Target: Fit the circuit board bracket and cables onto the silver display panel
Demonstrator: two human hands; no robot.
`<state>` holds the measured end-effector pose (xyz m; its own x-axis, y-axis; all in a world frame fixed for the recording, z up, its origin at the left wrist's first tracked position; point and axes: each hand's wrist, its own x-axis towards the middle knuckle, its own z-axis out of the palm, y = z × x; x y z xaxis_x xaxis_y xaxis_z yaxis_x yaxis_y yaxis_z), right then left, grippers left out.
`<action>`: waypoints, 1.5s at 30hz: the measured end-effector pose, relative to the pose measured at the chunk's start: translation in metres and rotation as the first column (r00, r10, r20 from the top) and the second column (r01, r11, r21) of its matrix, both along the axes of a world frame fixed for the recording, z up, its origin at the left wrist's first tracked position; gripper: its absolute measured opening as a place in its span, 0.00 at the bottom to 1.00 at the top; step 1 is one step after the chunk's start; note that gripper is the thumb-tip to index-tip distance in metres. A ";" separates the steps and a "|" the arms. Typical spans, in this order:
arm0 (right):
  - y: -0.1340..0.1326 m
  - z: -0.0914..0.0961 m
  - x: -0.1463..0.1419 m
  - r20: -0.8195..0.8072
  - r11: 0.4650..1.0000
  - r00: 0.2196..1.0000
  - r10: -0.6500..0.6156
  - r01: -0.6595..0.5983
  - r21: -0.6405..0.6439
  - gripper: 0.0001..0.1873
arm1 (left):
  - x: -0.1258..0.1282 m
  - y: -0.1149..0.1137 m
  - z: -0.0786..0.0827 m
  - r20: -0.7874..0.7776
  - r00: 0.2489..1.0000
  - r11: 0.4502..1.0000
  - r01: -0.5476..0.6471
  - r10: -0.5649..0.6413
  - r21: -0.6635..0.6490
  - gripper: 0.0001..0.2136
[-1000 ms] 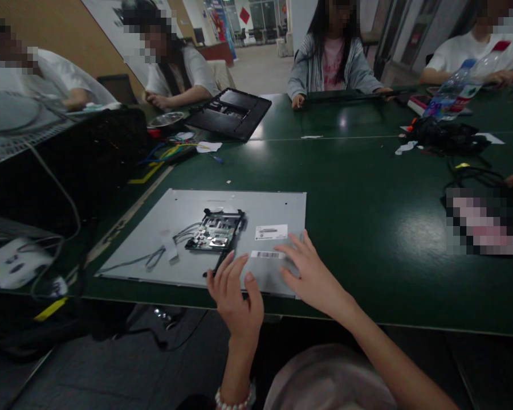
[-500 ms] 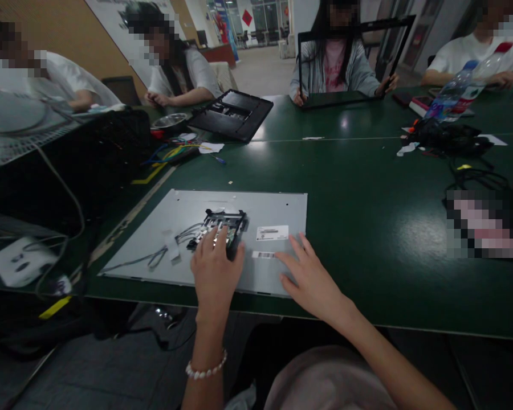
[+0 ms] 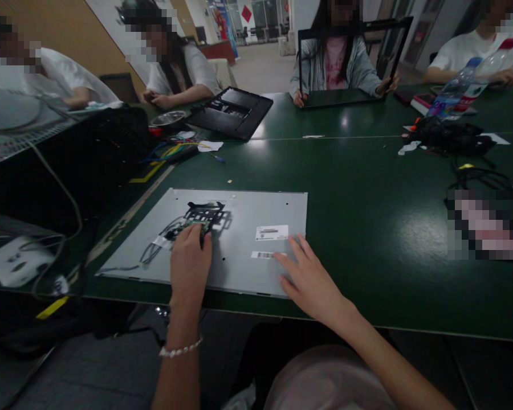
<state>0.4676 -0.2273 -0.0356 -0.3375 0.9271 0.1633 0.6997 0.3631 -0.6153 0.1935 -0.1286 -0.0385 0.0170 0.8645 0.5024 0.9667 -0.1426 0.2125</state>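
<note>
- The bench [image 3: 367, 193] was dark green, smooth and glossy, with pale glare and a thin seam across its far part.
- Near its front edge lay the grey panel [image 3: 248, 213], a thin, flat sheet with a smooth face and a few small dark holes; both hands were over its near half.
- Across the bench a co-worker held up a slim black frame [image 3: 346, 104], rectangular and open in the middle.
- A black casing [image 3: 239, 117], flat and recessed, lay beyond the panel, well apart from the hands.
- The right hand [image 3: 312, 279] was at the panel's right side, its fingers spread and released — nothing was held there.
- The left hand [image 3: 190, 256] appeared to be grasping the bracketed circuit board [image 3: 203, 216] over the panel's left half, fingers curled onto it and thumb at its right; the hand hid the near part, while the black lattice bracket showed beyond the fingertips.
- Two clear plastic bottles [image 3: 459, 94] stood at the far right, behind a crumpled black heap [image 3: 453, 136].
- Thin grey cables [image 3: 149, 253] looped on the panel, left of that hand.
- Two white paper labels [image 3: 272, 232], one barcoded, were just beside the right fingertips.
- A beaded bracelet [image 3: 180, 348] circled the left wrist.
</note>
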 end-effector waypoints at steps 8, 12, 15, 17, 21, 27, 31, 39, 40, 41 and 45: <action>-0.002 0.003 -0.002 0.025 1.000 1.000 0.004 -0.004 0.009 0.24 | -0.079 0.056 0.034 -0.046 0.993 0.994 -0.108 0.108 -0.013 0.13; -0.002 0.004 -0.001 0.023 1.000 1.000 0.001 -0.002 0.016 0.25 | -0.079 0.052 0.057 -0.091 0.992 0.994 -0.086 0.092 0.068 0.14; -0.002 0.004 -0.002 0.028 1.000 1.000 0.001 -0.002 0.017 0.25 | -0.055 0.031 0.060 -0.118 0.992 0.995 -0.024 0.036 0.100 0.18; -0.002 0.004 -0.003 0.037 1.000 0.999 -0.001 0.000 0.017 0.25 | -0.034 0.013 0.054 -0.121 0.993 0.997 0.020 -0.011 0.069 0.20; -0.002 0.002 -0.005 0.071 1.000 0.997 0.003 -0.005 0.025 0.25 | 0.001 -0.016 0.033 -0.083 0.995 0.998 0.061 -0.061 -0.007 0.19; -0.004 0.002 -0.007 0.115 0.999 0.993 -0.006 0.001 0.040 0.25 | 0.019 -0.031 0.008 -0.161 0.986 0.994 0.019 -0.037 -0.112 0.16; -0.005 0.003 -0.007 0.127 0.999 0.992 -0.002 -0.003 0.041 0.25 | 0.025 -0.037 0.012 -0.236 0.972 0.993 -0.012 -0.017 -0.121 0.16; -0.006 0.001 -0.005 0.131 0.999 0.991 -0.008 0.002 0.045 0.25 | -0.012 0.000 0.017 -0.271 0.961 0.986 -0.095 0.056 -0.134 0.15; -0.006 0.001 -0.005 0.133 0.999 0.991 -0.010 0.004 0.046 0.25 | -0.027 0.013 0.018 -0.274 0.960 0.985 -0.101 0.059 -0.141 0.15; -0.006 0.001 -0.005 0.135 0.999 0.991 -0.013 0.006 0.047 0.25 | -0.043 0.027 0.021 -0.284 0.956 0.981 -0.123 0.077 -0.148 0.16; -0.007 0.002 -0.005 0.131 0.999 0.991 -0.016 0.011 0.044 0.25 | -0.095 0.064 0.038 -0.311 0.940 0.969 -0.196 0.141 -0.153 0.20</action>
